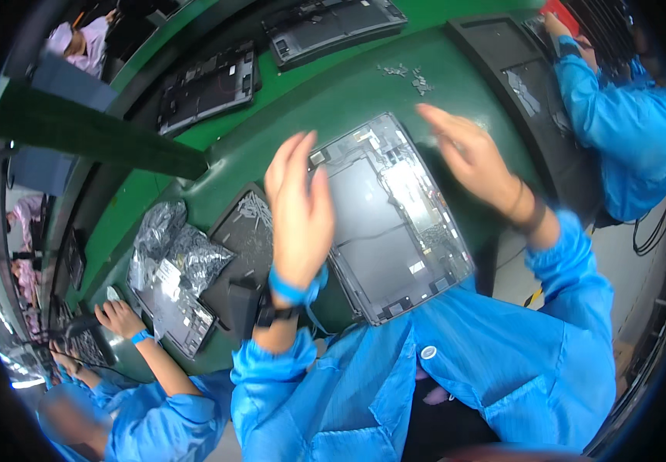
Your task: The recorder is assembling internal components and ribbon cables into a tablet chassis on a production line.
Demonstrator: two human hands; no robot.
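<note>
A thin, dark laptop or tablet casing lies tilted in front of me, its inner boards, flat cables and metal shields exposed. Its near edge reaches to my blue smock. My left hand is at the casing's left edge, fingers stretched upward and thumb apart; whether it touches the edge I cannot tell. Off the casing's upper right side, my right hand hovers above the green table with fingers extended and nothing in it. A blue band and a dark strap circle my left wrist.
Left of the casing, a dark tray holds small grey strips, beside a silvery plastic bag. Similar casings stand on the far shelf. Small grey pieces lie on the green table. Co-workers in blue sit on both sides.
</note>
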